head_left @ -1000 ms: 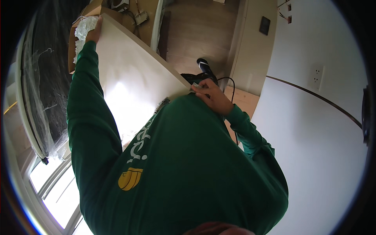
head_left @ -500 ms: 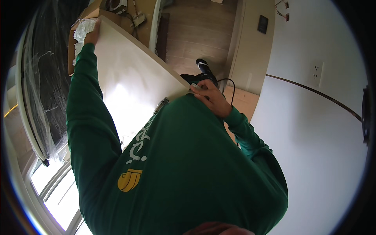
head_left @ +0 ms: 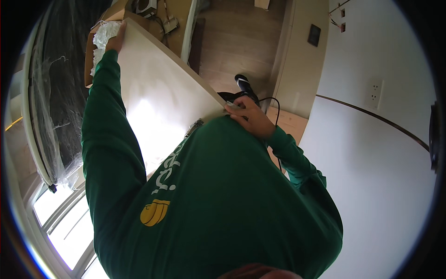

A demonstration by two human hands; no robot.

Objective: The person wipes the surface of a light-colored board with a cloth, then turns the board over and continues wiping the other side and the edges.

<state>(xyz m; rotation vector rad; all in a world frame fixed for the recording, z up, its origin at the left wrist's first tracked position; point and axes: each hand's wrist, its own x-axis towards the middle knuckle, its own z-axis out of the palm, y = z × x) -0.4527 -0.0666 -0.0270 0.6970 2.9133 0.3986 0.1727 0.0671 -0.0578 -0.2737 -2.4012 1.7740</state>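
Fingers of my right hand (head_left: pixel 254 118) pinch a small piece (head_left: pixel 231 105) at the near right corner of the panel (head_left: pixel 155 74). My left hand (head_left: pixel 115 41) lies along its far left edge, finger closure unclear; I should steady that side against slipping.

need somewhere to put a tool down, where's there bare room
Freest is the floor beyond the shoe, between the pale strip and the beige wall. Crowded: around the left hand, by the cardboard box and crumpled wrap; and around the right hand, by the panel.
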